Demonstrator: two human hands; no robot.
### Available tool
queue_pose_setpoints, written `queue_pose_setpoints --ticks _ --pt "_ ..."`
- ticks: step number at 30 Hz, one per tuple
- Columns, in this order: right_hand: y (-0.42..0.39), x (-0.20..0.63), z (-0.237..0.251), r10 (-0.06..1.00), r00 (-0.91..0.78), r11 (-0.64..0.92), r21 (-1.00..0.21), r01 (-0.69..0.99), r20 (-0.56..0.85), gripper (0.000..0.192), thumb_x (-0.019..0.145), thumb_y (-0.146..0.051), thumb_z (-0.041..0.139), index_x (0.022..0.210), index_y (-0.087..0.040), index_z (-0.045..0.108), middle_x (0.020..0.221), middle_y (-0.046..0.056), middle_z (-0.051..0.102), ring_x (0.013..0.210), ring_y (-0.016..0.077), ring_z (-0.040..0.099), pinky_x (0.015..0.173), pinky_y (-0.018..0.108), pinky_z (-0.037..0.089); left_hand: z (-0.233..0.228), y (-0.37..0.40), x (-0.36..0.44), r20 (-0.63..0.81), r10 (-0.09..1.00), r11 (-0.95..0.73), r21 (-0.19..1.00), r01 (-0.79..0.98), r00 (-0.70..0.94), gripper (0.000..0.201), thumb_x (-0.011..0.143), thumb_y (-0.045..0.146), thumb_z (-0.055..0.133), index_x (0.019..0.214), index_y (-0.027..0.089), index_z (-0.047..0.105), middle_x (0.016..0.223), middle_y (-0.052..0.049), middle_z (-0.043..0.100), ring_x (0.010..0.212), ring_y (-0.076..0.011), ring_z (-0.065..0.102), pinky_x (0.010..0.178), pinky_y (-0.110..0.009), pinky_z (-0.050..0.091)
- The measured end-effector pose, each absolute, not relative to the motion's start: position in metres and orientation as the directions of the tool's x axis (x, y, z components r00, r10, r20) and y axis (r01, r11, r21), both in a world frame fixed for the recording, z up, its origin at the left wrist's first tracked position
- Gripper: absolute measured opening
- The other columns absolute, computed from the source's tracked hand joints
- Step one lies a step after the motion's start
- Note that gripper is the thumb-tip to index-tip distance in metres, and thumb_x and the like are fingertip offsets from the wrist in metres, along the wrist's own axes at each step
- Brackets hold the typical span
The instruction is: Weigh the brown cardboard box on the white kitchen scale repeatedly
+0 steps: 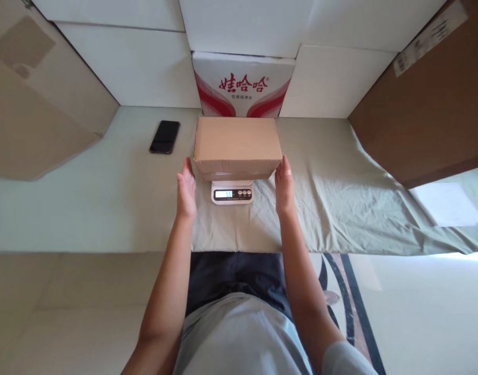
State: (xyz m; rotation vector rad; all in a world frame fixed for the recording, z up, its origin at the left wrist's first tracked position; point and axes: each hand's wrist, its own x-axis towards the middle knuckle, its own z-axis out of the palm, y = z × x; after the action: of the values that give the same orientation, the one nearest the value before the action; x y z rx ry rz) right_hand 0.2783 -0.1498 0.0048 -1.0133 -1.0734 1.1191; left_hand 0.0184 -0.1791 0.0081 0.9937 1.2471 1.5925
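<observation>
Head view: black phone [164,137] seen lying in the upper left-centre; left hand [186,192] held flat, fingers straight, just beside the cardboard box [237,139]; box set on the white scale [232,199] near frame centre; right hand [284,187] held flat at box's right corner, fingers extended, contact cannot be told.

Brown on both sides, white behind

A dark phone [165,137] lies flat at 10 o'clock; farther out that way stands a large brown carton [62,112]. At 12, a white carton with red lettering [244,94] meets white panels [121,65] at 11 and 1. A labelled brown box [430,109] fills 2. The cloth-covered tabletop [86,213] creases toward 3; patterned floor [342,291] shows near 5.
</observation>
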Motion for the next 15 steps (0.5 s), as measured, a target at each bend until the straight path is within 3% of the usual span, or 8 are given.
queue_pose_setpoints --ticks 15 --pt "-0.1471 0.2772 0.0069 0.983 0.061 0.18 -0.974 -0.138 0.173 0.079 0.093 -0.079 0.044 0.161 -0.039 0.041 0.175 -0.007 0.035 0.167 0.0249 0.023 0.141 0.053 0.015 0.016 -0.1749 0.0271 0.155 0.954 -0.198 0.969 -0.149 -0.257 0.088 0.09 0.089 0.03 0.156 0.034 0.05 0.175 -0.003 0.034 0.165 -0.0228 0.026 0.135 -0.039 0.021"
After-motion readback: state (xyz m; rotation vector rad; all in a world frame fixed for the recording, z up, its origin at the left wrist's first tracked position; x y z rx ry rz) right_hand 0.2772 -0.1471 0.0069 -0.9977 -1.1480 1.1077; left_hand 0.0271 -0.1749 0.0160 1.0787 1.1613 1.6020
